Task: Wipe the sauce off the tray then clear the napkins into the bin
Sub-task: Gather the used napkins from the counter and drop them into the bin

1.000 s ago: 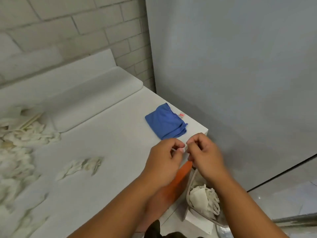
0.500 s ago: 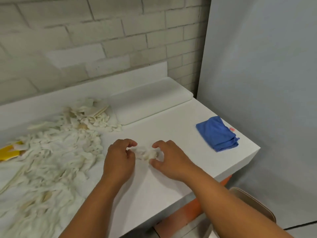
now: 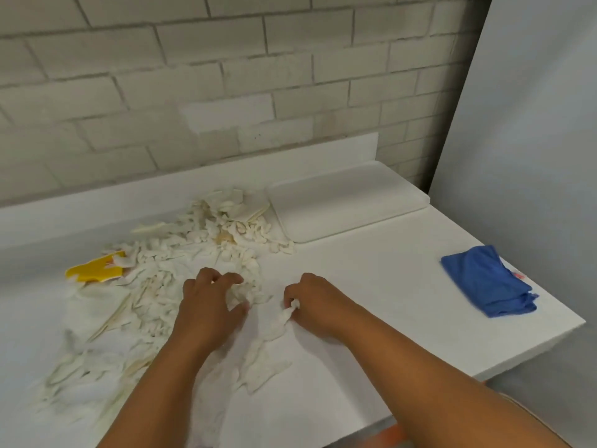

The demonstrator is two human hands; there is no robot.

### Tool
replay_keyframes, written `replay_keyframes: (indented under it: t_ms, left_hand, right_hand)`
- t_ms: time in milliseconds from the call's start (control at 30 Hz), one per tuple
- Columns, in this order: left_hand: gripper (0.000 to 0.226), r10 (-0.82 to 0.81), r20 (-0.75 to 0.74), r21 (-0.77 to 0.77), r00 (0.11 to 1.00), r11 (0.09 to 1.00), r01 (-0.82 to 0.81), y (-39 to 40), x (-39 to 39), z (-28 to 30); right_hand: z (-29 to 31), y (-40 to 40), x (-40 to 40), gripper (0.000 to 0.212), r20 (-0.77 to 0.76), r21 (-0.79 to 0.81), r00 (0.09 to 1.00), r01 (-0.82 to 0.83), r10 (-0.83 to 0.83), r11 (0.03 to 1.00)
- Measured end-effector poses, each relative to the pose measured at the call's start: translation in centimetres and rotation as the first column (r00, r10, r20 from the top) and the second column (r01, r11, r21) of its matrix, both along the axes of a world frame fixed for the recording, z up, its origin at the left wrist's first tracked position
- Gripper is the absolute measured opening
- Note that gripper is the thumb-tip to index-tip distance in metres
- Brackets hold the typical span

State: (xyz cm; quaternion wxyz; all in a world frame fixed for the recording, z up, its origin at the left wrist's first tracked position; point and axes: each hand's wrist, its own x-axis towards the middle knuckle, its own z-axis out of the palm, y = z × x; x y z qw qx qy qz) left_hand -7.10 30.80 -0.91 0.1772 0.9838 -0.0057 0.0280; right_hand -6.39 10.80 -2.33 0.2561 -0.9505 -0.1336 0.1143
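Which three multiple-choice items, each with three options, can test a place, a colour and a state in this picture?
1. Where does the tray lie? A on the floor; B by the brick wall; C under the cloth.
2. What colour is the folded cloth? A blue; B red; C green.
3. What does the right hand do? A lies flat; B points at the wall; C pinches a napkin strip.

B: the tray sits at the counter's back.
A: the cloth is blue.
C: the right hand pinches a napkin strip.
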Motion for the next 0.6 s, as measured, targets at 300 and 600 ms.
replay_keyframes:
  t_ms: [300,600]
  left_hand:
    - [0.039,-0.149,-0.111,0.073,0.983,0.985,0.158,0.8,2.7,-0.9]
    - [0.031,-0.011,0.020,-0.009,1.000,1.000,0.011,3.3,3.8,0.2]
  right_hand:
    - [1.5,2.1,5.0,0.027,0.058,-0.144,0.996,0.073,-0.065,0.987]
    - [-0.3,4.5,10.4,0.063,0.112,-0.346,0.993,0.079,-0.042,0.935]
